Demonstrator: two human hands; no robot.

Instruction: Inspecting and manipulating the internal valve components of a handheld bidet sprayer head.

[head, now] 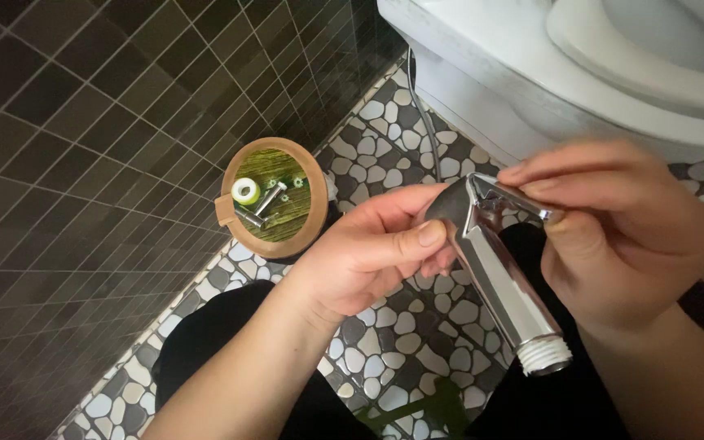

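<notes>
Left hand (372, 253): fingers curled narrow around the head of a chrome bidet sprayer (495, 277), thumb pressed flat on its side. Right hand (621, 236): fingers close together, tips pinching the sprayer's metal trigger lever (515, 200). Sprayer held above the pebble floor (385, 147), white threaded end (545, 355) pointing down. Round wooden lid (275, 198) nearby holds 1 white ring and small metal parts. Toilet (531, 57) behind.

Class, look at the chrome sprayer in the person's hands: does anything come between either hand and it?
Nothing visible does. The left hand grips the chrome sprayer near its head, and the right hand touches its lever directly.
</notes>
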